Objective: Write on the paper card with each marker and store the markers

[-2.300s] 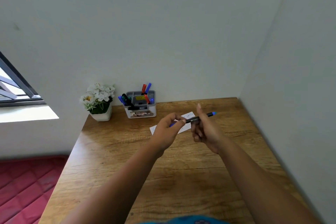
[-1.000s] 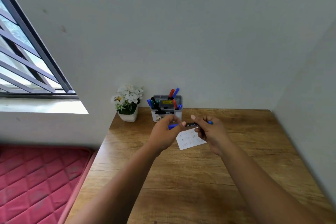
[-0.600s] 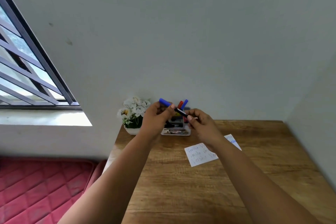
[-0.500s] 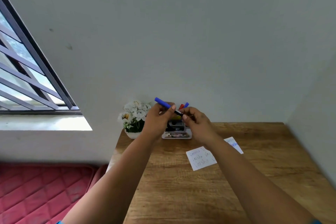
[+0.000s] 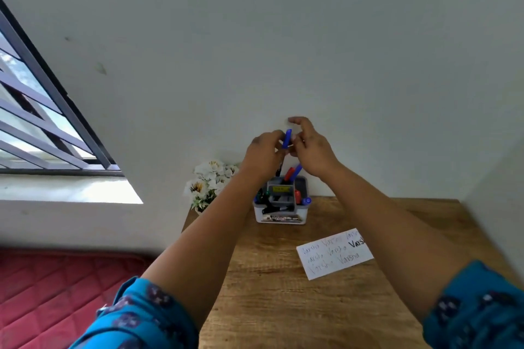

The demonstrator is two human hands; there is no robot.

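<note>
Hands raised above the marker organizer (image 5: 280, 208): your left hand (image 5: 262, 154) pinches the blue marker (image 5: 287, 139) upright, right hand (image 5: 309, 147) fingers curled on it too

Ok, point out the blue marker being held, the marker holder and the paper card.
blue marker (image 5: 287, 139), head view, on its blue cap.
marker holder (image 5: 280, 217), head view, on its white front wall.
paper card (image 5: 334, 256), head view, on its written face.

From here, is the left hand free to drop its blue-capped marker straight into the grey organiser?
Probably yes: the left hand holds the blue-capped marker upright just above the grey organiser, nothing between; the right hand crowds beside it.
</note>
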